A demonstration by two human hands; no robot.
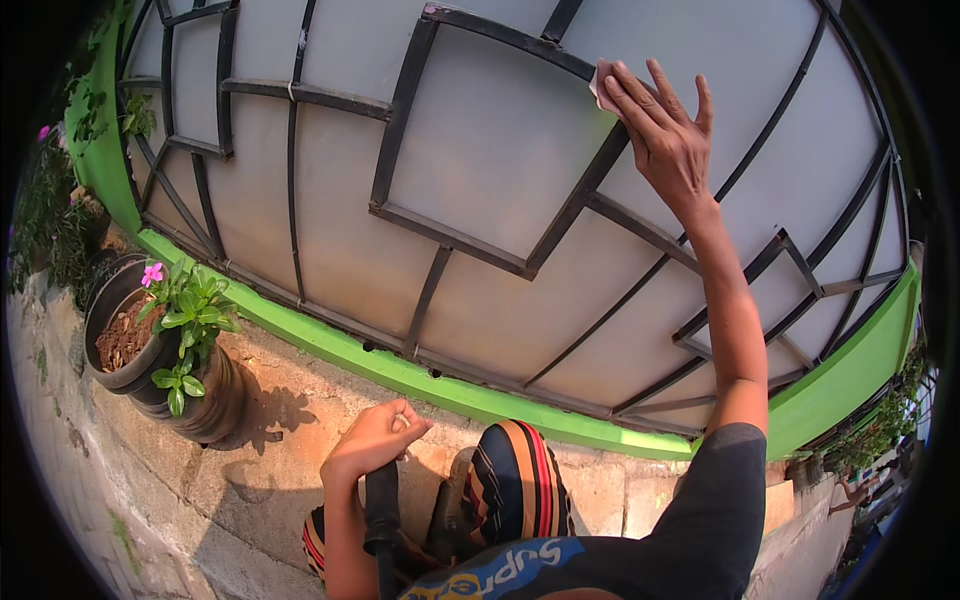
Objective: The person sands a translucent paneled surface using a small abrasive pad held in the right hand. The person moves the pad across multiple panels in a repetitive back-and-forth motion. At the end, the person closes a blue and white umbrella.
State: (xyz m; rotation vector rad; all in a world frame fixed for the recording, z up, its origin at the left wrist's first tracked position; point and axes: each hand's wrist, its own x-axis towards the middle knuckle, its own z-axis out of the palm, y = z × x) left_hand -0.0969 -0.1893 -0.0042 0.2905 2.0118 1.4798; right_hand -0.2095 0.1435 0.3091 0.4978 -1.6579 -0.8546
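Note:
My right hand [664,139] reaches up to the black metal grille [577,199]. Under its fingers is a folded pinkish abrasive sheet or cloth [604,88]; which one I cannot tell. It is pressed against the upper right corner of a square in the grille. Pale, cloudy panels [495,142] lie behind the bars. My left hand [375,439] is low, near my knees, with its fingers curled in and nothing visible in them. Just below that wrist a black padded handle or strap [382,499] crosses the view.
A black plant pot [135,367] with soil and a pink-flowered plant [191,311] stands at left on the concrete pavement [262,510]. Along the grille's foot runs a green painted ledge [360,371]. My striped knee [517,480] is close to it. More plants [874,427] grow at far right.

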